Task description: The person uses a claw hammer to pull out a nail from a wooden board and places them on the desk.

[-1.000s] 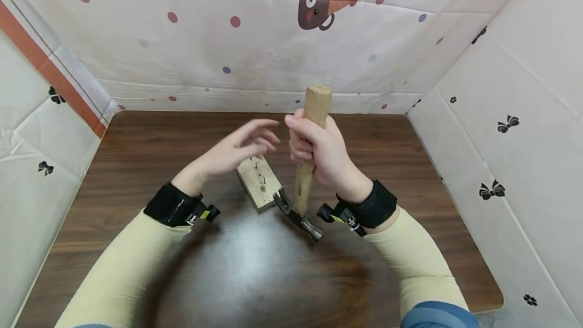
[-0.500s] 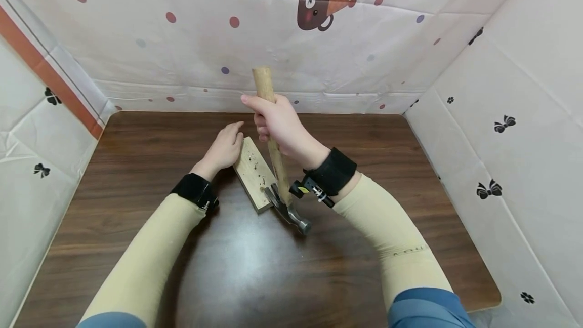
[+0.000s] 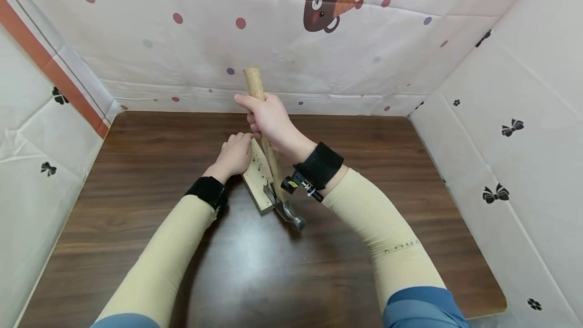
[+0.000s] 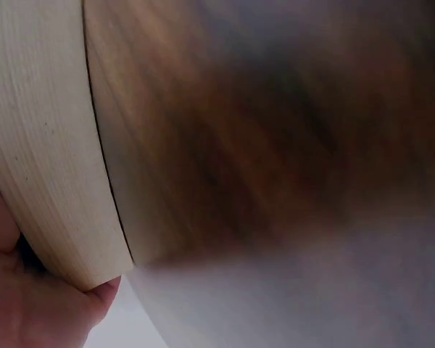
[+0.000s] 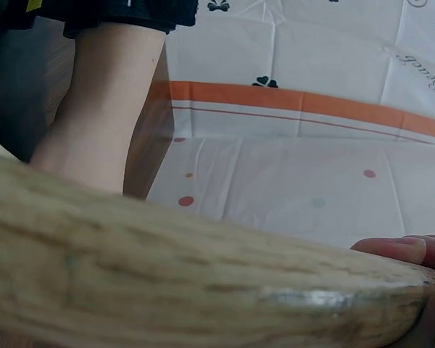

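Note:
My right hand (image 3: pixel 275 123) grips the wooden handle of a claw hammer (image 3: pixel 272 163), which stands nearly upright with its steel head (image 3: pixel 288 211) down. The claw lies over the near end of a pale wooden board (image 3: pixel 253 186), by a nail (image 3: pixel 267 183); whether it hooks the nail is too small to tell. Several more nails stick up along the board. My left hand (image 3: pixel 234 155) holds the board's far end, its fingers over the edge. In the left wrist view the board's side (image 4: pixel 51 145) rests against that hand. The handle (image 5: pixel 167 268) fills the lower right wrist view.
A dark brown wooden table (image 3: pixel 136 206) lies under the board. A white patterned sheet (image 3: pixel 205 39) hangs behind it, and more sheeting (image 3: pixel 514 166) borders the right side. Black camera straps (image 3: pixel 321 165) sit on both wrists.
My left hand has come down from above the board and taken hold of its far end. The right hand has moved left with the hammer, bringing the claw over the board.

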Available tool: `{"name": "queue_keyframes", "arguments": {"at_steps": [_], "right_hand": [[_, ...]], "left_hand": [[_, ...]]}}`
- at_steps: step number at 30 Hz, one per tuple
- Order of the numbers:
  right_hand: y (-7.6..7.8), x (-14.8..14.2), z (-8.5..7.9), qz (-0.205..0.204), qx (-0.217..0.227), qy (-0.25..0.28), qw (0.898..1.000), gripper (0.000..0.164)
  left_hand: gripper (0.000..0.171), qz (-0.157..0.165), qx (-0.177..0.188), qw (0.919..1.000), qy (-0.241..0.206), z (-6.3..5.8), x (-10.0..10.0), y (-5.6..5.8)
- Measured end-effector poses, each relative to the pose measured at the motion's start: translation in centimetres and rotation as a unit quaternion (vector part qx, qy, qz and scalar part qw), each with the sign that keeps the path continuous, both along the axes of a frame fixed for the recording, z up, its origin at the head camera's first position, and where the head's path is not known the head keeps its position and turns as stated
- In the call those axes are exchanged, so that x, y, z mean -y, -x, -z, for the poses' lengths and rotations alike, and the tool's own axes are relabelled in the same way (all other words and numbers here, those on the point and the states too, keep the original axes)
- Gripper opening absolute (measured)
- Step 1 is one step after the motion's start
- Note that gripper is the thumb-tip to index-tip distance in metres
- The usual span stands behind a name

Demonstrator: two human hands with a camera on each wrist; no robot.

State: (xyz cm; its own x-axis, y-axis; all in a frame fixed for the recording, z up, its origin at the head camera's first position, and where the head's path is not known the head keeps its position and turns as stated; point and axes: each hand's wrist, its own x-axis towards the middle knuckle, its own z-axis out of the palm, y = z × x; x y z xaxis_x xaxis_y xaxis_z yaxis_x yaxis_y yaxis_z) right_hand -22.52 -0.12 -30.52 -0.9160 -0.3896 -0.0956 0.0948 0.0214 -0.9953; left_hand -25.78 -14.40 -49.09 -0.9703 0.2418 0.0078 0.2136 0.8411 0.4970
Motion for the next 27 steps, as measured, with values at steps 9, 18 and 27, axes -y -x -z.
{"name": "queue_keyframes", "arguments": {"at_steps": [9, 18, 27], "right_hand": [[0.7, 0.9, 0.0, 0.015, -0.004, -0.017, 1.0, 0.034], [0.9, 1.5, -0.1, 0.026, -0.024, -0.027, 0.999, 0.034], [0.5, 2.0, -0.5, 0.024, -0.04, 0.001, 0.999, 0.031]], "left_hand": [[0.042, 0.007, 0.021, 0.9997, 0.009, -0.5, -0.1, -0.1], [0.044, 0.014, 0.025, 0.9995, 0.014, -0.4, 0.0, 0.0], [0.046, 0.01, 0.029, 0.9995, 0.01, -0.5, 0.2, 0.0]]}}
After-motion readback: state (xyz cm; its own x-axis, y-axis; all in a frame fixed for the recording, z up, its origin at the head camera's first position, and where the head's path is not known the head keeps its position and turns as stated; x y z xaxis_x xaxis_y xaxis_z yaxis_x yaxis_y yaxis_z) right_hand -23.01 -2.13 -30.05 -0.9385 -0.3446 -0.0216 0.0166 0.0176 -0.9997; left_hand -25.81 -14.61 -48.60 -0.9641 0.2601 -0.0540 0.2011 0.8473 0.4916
